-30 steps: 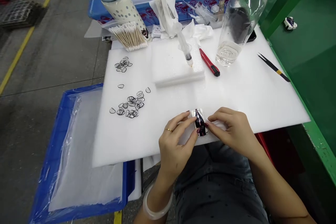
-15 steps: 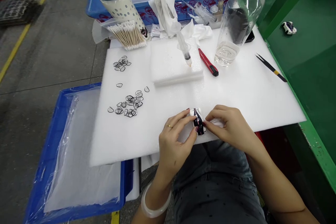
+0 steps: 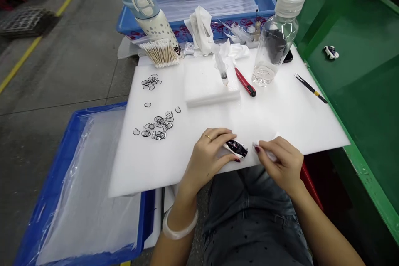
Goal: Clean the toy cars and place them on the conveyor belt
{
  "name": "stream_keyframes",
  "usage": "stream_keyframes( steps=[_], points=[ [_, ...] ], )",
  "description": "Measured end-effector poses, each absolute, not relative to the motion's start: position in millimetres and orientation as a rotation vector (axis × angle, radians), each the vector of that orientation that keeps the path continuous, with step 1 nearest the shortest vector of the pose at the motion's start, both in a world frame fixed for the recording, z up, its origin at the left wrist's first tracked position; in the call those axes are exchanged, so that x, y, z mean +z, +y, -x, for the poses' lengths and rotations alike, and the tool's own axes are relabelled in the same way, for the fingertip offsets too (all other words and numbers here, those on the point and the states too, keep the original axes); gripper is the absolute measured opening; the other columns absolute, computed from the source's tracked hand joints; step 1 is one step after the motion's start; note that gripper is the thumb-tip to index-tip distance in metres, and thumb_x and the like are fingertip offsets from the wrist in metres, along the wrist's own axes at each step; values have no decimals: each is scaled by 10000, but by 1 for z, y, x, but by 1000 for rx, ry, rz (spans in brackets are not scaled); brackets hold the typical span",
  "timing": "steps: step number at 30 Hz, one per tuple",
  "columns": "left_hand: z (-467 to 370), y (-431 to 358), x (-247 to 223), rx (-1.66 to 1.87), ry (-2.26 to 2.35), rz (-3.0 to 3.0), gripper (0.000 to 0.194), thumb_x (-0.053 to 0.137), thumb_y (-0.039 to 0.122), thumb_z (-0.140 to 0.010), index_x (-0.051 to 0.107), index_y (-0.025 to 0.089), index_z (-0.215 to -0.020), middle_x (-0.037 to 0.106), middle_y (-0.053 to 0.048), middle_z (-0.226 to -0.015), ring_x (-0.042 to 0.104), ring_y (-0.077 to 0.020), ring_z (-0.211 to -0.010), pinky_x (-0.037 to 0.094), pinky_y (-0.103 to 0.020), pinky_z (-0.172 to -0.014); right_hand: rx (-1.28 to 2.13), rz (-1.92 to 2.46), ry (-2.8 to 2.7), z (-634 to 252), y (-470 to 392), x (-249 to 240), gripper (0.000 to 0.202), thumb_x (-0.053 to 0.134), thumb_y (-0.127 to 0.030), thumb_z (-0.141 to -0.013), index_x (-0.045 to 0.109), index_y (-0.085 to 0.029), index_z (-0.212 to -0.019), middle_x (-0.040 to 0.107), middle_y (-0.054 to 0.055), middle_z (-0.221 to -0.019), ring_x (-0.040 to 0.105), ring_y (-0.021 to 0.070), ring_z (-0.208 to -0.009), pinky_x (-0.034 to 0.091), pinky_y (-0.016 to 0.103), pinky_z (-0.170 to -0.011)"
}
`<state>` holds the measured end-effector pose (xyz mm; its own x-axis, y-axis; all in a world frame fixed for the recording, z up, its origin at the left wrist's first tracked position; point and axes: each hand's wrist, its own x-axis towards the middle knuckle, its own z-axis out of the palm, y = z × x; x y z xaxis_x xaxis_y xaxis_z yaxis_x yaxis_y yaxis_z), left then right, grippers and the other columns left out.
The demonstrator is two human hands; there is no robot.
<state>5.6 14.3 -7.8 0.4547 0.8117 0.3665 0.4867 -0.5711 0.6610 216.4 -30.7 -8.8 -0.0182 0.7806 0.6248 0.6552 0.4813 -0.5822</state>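
Between the thumb and fingers of my left hand [image 3: 209,156] is a small black and white toy car [image 3: 236,148], held just above the foam board's front edge. My right hand [image 3: 280,160] is closed on a white tissue [image 3: 270,154], a short way right of the car and apart from it. Part of the tissue is hidden by the fingers. Left of my hands, a loose cluster of small clear pieces with black rims [image 3: 159,122] lies on the white foam board [image 3: 149,168].
A syringe [image 3: 222,70] stands on a foam block [image 3: 202,91]. Around it are a red cutter [image 3: 245,82], clear bottle [image 3: 264,58], tweezers [image 3: 311,88], cotton swabs [image 3: 160,53] and a drink bottle [image 3: 156,23]. Another toy car [image 3: 331,52] sits on the green surface. Blue trays stand behind and left.
My right hand has drawn away from the car with the tissue. In my left hand the car has turned from lengthwise to pointing right. The camera view has shifted slightly.
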Motion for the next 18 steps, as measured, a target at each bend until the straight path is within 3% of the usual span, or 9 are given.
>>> stream_keyframes(
  steps=[3,7,14,18],
  points=[
    [-7,9,-12,1017,1173,-2247,297,768,287,-807,696,194,-1079,697,-74,-993,630,-222,-932,557,-382,-832,81,1172,-1866,-213,-32,-11,147,639,-93,-878,684,-183,-985,664,38,-764,600,142,-630,494,261,-535],
    [-6,7,-10,999,1164,-2226,270,758,262,-818,694,198,-1073,691,-65,-974,621,-217,-914,540,-368,-814,80,1122,-2015,-208,-31,-12,143,618,-136,-897,700,-197,-997,670,53,-886,618,133,-669,515,256,-574],
    [-6,10,-10,994,1143,-2180,259,760,319,-818,707,214,-1048,689,-55,-942,623,-222,-905,534,-375,-813,95,1349,-2154,-212,1,0,183,545,-218,-963,724,-191,-938,665,56,-867,587,129,-634,468,257,-548],
    [-2,10,-9,1034,1190,-2072,403,705,491,-831,694,210,-1120,683,-87,-1083,637,-239,-1003,533,-380,-883,-173,1586,-2201,-224,29,27,222,560,-199,-938,718,-123,-1073,662,172,-1138,615,319,-963,494,441,-758]
  ],
)
